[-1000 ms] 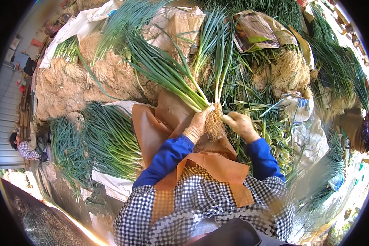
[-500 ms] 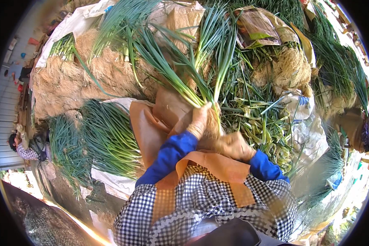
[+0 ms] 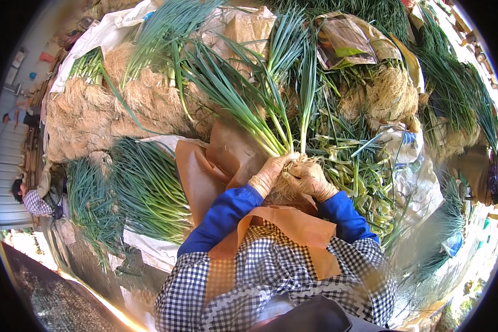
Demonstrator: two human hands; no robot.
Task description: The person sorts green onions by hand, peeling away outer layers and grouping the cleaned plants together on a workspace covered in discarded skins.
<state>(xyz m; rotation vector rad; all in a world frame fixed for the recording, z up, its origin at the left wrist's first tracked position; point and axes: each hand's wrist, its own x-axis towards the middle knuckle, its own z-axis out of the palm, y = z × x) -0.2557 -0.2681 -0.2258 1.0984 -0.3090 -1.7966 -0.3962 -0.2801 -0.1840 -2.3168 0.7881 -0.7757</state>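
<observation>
Before my body is a small bunch of green onions (image 3: 266, 137), its leaves fanned out and pointing away from me. My left hand (image 3: 270, 172) is closed round the pale stem bases from the left. Against the same root end, from the right, my right hand (image 3: 311, 180) is closed, its fingers curled at the stringy tan roots (image 3: 284, 192). What exactly its fingertips grip is partly hidden. An orange-brown apron sheet (image 3: 227, 146) lies beneath and beyond my hands.
Left of my arm lies a pile of green onions (image 3: 149, 188). Rooty bundles (image 3: 94, 122) line the far left. Stripped leaves (image 3: 362, 182) heap up to my right, beside a white plastic sack (image 3: 420, 188). More bundles lie far right. Another person (image 3: 36, 202) is at the far left.
My right hand has moved up and left, from a blur beside the hanging roots to the bunch's base near my left hand. The leaves have spread further apart, and the root end has shifted slightly right.
</observation>
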